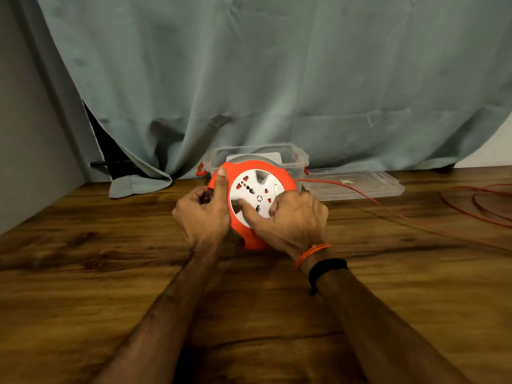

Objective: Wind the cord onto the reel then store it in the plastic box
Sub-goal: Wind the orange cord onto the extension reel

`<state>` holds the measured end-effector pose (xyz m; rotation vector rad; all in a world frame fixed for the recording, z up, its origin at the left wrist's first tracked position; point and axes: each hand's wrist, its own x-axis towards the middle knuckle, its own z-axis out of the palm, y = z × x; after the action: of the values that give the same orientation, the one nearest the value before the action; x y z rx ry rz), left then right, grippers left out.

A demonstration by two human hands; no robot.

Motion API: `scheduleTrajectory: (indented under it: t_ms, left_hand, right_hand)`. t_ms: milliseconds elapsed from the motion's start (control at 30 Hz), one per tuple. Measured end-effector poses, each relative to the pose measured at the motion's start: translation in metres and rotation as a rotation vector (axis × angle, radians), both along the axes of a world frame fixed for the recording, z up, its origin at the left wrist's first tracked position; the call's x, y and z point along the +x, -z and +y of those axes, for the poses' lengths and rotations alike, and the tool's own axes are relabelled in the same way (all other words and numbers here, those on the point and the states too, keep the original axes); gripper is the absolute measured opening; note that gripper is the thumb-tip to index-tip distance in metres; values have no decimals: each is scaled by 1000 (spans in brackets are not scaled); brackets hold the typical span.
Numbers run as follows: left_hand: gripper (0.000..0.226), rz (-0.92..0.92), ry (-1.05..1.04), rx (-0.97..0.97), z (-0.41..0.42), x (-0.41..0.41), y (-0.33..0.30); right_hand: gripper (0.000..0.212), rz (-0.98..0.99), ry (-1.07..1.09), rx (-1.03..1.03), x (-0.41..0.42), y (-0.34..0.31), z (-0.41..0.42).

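Orange reel (250, 200) tilted between both hands, left hand (203, 214) gripping its rim, right hand (291, 217) fingers curled into its white face

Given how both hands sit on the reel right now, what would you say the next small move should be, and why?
Probably turn the white hub with the right hand while the left hand steadies the orange reel: much red cord lies loose across the table, so boxing comes later.

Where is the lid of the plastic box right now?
In the head view the clear lid lies flat on the wooden table, right of the open plastic box, with the red cord running across it.
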<state>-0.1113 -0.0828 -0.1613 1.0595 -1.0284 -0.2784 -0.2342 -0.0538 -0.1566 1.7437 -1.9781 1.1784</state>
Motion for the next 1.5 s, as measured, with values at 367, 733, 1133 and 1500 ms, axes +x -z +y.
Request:
scheduleTrajectory:
  t_ms: [367,733,1133,1500]
  left_hand:
    - [44,-32,16,58,-7,13,-4]
    - [59,-138,61,3,-4,15,-6]
    - [51,-201,90,-55,-3,14,-5]
    - [45,-88,-53,-37,0,4,-3]
  right_hand:
    - [41,93,-343,-109,-34,-19,3]
    - [66,362,-388,127,-44,-22,6]
    - [69,442,-249,2,-44,-12,-2]
    - [73,33,33,-45,-2,-8,7]
